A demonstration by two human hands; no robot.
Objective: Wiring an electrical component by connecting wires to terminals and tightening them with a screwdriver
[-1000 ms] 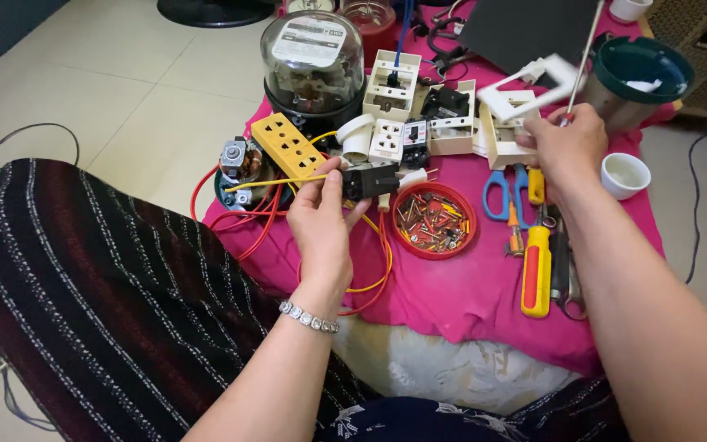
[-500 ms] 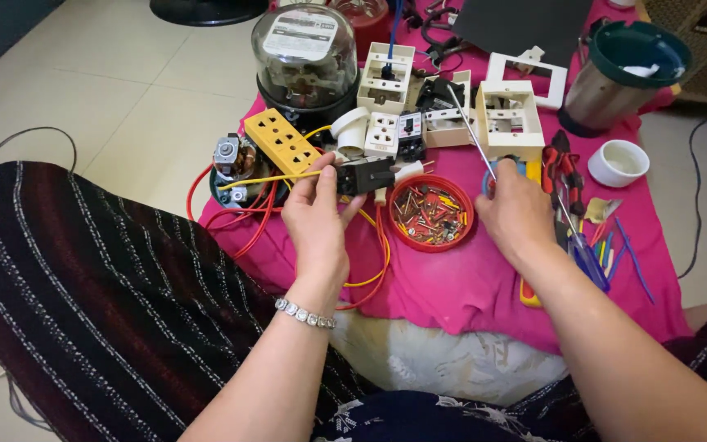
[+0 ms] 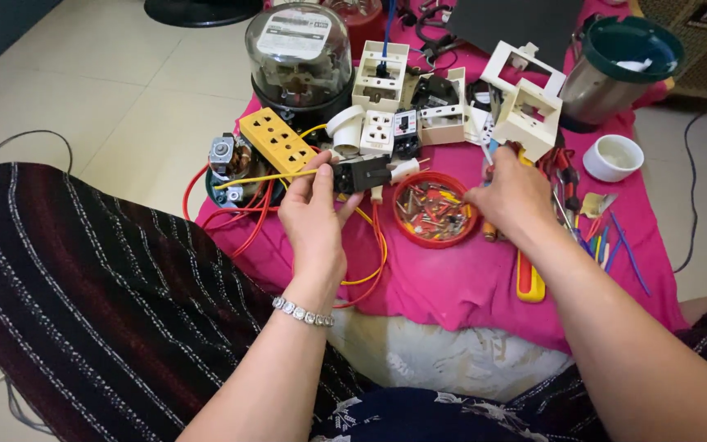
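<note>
My left hand (image 3: 312,214) pinches a small black electrical block (image 3: 363,173) from which yellow and red wires (image 3: 370,262) run. It holds the block just above the pink cloth (image 3: 452,282), beside a yellow socket strip (image 3: 278,141). My right hand (image 3: 513,196) is closed around a thin screwdriver (image 3: 490,152) whose shaft points up and away. This hand hovers at the right rim of a red bowl (image 3: 435,211) filled with small screws and wire ends. The screwdriver's handle is hidden inside the fist.
At the back stand a glass-domed meter (image 3: 299,53), white sockets (image 3: 378,131), white switch frames (image 3: 527,106) and a metal cup with a green lid (image 3: 619,65). A small white cup (image 3: 613,157), loose coloured wires (image 3: 607,237) and a yellow-handled tool (image 3: 529,282) lie at the right.
My right hand came down from the white frames at the back right to the red bowl, carrying the thin screwdriver. My left hand kept the black block in about the same place.
</note>
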